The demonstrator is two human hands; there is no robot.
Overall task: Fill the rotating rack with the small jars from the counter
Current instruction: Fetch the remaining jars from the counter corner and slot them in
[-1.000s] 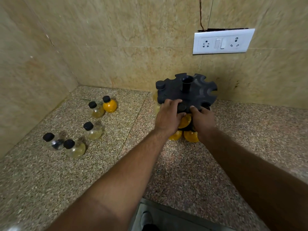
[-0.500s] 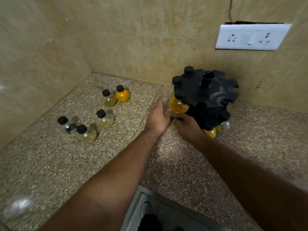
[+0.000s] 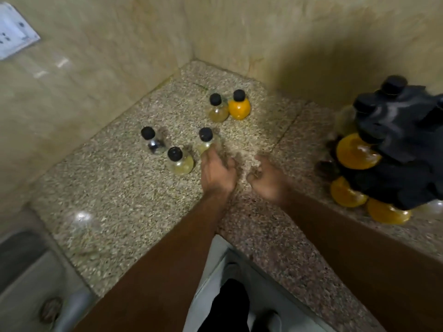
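Note:
The black rotating rack (image 3: 402, 144) stands at the right edge, carrying several orange-filled jars (image 3: 357, 152). Several small black-capped jars stand loose on the speckled counter (image 3: 119, 192): a pale one (image 3: 217, 109) beside an orange one (image 3: 239, 105) at the back, a clear one (image 3: 153, 140), a yellowish one (image 3: 179, 160), and another yellowish jar (image 3: 206, 140). My left hand (image 3: 217, 172) touches that last jar from the near side, fingers spread and blurred. My right hand (image 3: 268, 180) hovers over bare counter with curled fingers and nothing in it.
Tiled walls meet in a corner behind the jars. A white socket plate (image 3: 14, 32) is on the left wall. A steel sink (image 3: 31, 279) lies at the lower left. The counter's front edge runs diagonally beneath my arms.
Both hands have left the rack and swung left toward the loose jars. The view has turned left, so the rack now sits at the right edge.

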